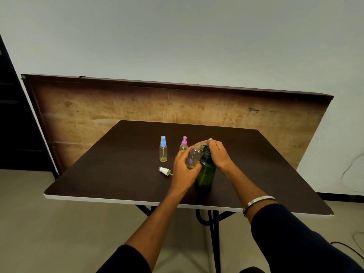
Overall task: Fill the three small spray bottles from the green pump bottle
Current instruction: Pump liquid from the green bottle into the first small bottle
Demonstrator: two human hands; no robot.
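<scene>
Your left hand (pixel 182 170) grips the uncapped purple-patterned spray bottle (pixel 194 157), tilted with its mouth at the pump spout. Your right hand (pixel 217 152) curls over the green pump bottle (pixel 205 173), mid-surface. Blue-capped bottle (pixel 163 149) and pink-capped bottle (pixel 183 143) stand toward the far edge; white sprayer cap (pixel 164 171) lies loose beside your left hand.

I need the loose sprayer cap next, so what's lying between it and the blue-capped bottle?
Nothing: in the head view, only bare tabletop separates the white sprayer cap from the blue-capped bottle.

Two capped bottles (pixel 163 149) stand behind the loose cap (pixel 164 170).
</scene>
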